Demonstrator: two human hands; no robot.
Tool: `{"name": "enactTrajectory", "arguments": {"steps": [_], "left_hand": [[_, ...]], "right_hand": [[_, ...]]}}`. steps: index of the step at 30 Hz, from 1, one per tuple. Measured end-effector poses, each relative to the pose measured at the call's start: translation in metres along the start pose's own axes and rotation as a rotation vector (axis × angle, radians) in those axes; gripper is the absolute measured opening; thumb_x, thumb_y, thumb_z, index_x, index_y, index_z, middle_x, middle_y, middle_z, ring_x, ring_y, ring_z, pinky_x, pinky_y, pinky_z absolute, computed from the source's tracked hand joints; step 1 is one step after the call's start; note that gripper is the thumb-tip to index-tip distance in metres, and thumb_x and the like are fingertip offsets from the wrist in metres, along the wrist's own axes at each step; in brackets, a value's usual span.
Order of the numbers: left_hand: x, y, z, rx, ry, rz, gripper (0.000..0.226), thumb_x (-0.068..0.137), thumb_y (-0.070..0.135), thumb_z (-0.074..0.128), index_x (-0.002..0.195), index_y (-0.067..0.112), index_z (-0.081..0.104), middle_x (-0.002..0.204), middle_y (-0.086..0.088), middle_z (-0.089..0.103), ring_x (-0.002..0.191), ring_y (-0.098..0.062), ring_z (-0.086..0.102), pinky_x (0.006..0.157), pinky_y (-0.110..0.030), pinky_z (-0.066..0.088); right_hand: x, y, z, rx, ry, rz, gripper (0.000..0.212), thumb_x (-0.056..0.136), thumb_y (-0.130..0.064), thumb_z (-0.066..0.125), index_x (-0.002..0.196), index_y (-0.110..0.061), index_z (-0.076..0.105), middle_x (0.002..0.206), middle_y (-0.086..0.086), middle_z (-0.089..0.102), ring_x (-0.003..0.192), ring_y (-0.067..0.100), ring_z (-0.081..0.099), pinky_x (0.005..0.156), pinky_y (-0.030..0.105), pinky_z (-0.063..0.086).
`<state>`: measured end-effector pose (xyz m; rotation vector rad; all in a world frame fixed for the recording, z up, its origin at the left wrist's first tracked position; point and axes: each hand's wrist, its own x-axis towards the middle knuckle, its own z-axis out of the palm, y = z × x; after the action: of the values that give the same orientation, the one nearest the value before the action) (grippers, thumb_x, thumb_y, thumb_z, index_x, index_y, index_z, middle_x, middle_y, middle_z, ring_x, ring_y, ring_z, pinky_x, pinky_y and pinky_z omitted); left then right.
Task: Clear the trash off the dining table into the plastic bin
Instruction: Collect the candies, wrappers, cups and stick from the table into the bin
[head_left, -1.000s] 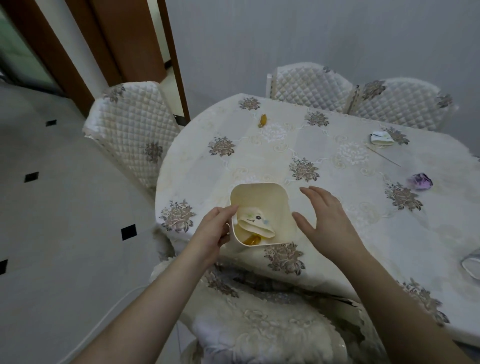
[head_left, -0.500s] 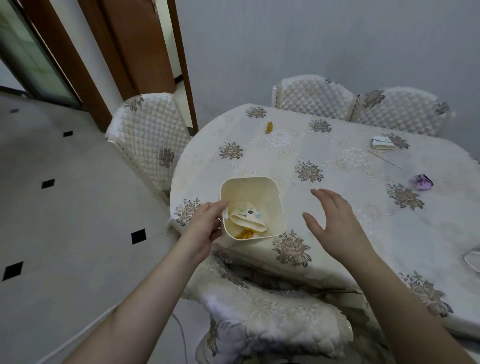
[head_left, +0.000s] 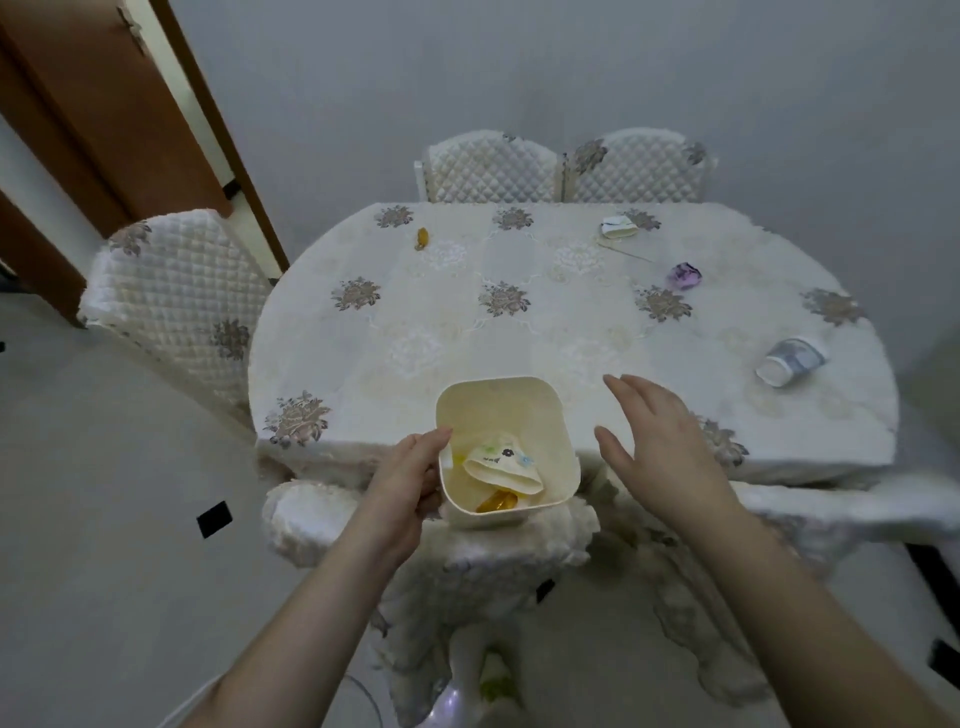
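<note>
My left hand (head_left: 402, 480) grips the plastic bin (head_left: 506, 449) by its rim, keeping it mobile at the tabletop (head_left: 519, 332) edge. My right hand (head_left: 657, 441) hovers beside it, fingers apart, empty; a tipped paper cup (head_left: 789, 361) lies farther right.

No text, label, brand or number can be read anywhere. The paper cup (head_left: 503, 464) inside the bin (head_left: 556, 415), just beside the left fingers (head_left: 435, 441), has small printed marks, one dark and some green and blue, but they are too blurred to read. The fallen cup (head_left: 789, 361), well to the right of the right fingers (head_left: 631, 387) on the surface (head_left: 415, 322), has a blue-grey print that cannot be read. The wrappers far beyond the fingers are too small to tell.
</note>
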<state>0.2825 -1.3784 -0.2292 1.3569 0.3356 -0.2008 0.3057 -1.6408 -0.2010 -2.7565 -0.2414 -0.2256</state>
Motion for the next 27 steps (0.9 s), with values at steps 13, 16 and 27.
{"name": "enactTrajectory", "arguments": {"steps": [13, 16, 27], "left_hand": [[-0.006, -0.009, 0.138, 0.094, -0.252, -0.105, 0.023, 0.082, 0.041, 0.064, 0.083, 0.018, 0.058, 0.059, 0.002, 0.053, 0.057, -0.016, 0.053, 0.063, -0.037, 0.041], [-0.004, -0.010, 0.167, 0.122, -0.403, -0.094, 0.032, 0.080, 0.044, 0.062, 0.064, 0.020, 0.050, 0.046, 0.007, 0.039, 0.045, -0.011, 0.037, 0.053, -0.029, 0.031], [0.001, -0.023, 0.279, 0.210, -0.846, -0.128, 0.039, 0.072, 0.050, 0.068, 0.052, 0.024, 0.046, 0.050, 0.002, 0.027, 0.046, -0.013, 0.024, 0.046, -0.029, 0.019]], "right_hand": [[-0.130, 0.102, -0.076, -0.227, 0.156, 0.337, 0.054, 0.086, -0.031, 0.061, 0.134, -0.012, 0.049, 0.137, 0.014, 0.051, 0.125, 0.033, 0.046, 0.102, 0.047, 0.039], [-0.146, 0.114, -0.085, -0.308, 0.187, 0.450, 0.052, 0.083, -0.032, 0.064, 0.130, -0.011, 0.053, 0.132, 0.013, 0.055, 0.121, 0.032, 0.049, 0.097, 0.046, 0.041], [-0.213, 0.151, -0.115, -0.457, 0.202, 0.807, 0.055, 0.092, -0.040, 0.050, 0.142, -0.021, 0.036, 0.147, 0.006, 0.040, 0.133, 0.025, 0.036, 0.109, 0.041, 0.029]]}}
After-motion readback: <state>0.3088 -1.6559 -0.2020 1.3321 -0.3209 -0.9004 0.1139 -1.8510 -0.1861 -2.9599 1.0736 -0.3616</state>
